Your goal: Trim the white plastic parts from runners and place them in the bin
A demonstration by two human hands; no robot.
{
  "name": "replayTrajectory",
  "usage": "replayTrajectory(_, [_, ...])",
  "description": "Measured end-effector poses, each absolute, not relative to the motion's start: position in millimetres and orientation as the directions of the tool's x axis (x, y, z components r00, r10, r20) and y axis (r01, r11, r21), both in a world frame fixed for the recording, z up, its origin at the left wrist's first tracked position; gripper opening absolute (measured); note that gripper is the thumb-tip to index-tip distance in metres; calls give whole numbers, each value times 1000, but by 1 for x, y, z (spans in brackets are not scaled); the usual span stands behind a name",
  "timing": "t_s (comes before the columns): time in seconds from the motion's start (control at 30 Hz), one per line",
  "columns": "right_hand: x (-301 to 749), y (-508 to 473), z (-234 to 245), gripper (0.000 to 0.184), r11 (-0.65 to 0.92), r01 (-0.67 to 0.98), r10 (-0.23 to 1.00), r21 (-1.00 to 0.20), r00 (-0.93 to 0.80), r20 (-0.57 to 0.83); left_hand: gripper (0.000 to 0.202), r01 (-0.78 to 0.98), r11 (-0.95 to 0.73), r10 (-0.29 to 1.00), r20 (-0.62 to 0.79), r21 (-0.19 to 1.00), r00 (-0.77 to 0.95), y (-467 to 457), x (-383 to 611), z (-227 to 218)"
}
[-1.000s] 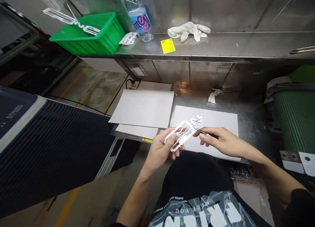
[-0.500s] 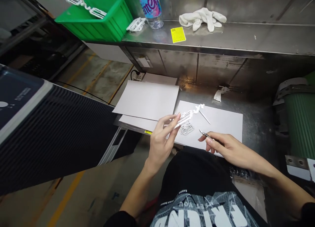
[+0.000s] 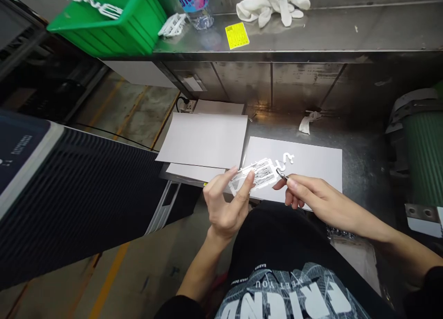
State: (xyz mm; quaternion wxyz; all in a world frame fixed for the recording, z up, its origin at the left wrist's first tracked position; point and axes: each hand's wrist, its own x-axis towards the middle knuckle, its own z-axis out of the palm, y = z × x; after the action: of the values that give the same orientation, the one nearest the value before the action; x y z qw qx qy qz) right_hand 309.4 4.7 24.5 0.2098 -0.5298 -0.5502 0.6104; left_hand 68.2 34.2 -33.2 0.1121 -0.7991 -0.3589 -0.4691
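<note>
Head view shows us working over the white sheet (image 3: 311, 157) on the steel bench (image 3: 360, 167). As we judge it, the thin white plastic frame (image 3: 261, 174) could snap or slip if our tool pries too hard, since our grip is only at one end. Our left hand (image 3: 224, 203) pinches that end between thumb and fingertips. Our right hand (image 3: 311, 199) is closed around a slim metal tool (image 3: 282, 174), its tip touching the frame.
</note>
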Motion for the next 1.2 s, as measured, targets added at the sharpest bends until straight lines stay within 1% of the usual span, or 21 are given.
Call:
replayTrajectory(0.17, [309,6,26,61,-309,339,838,-889,-345,-423,65,683,-720,451,832,125,323,33,69,-31])
replayTrajectory(0.6, [309,2,28,58,-323,327,831,-888,-351,-431,74,680,-725,436,838,111,328,37,67,-33])
replayTrajectory(0.73, [309,1,27,53,-317,323,840,-892,-341,-422,72,661,-745,421,833,92,359,38,67,-33])
replayTrajectory(1.0, [309,0,31,53,-245,429,882,-869,-272,-383,65,643,-760,416,836,102,359,35,69,-34])
replayTrajectory(1.1, [308,-1,30,50,-250,436,886,-864,-256,-386,64,643,-757,430,830,117,355,34,71,-36])
replayTrajectory(1.2, [309,-1,27,54,-260,446,890,-857,-234,-392,64,646,-751,448,825,137,346,32,72,-38])
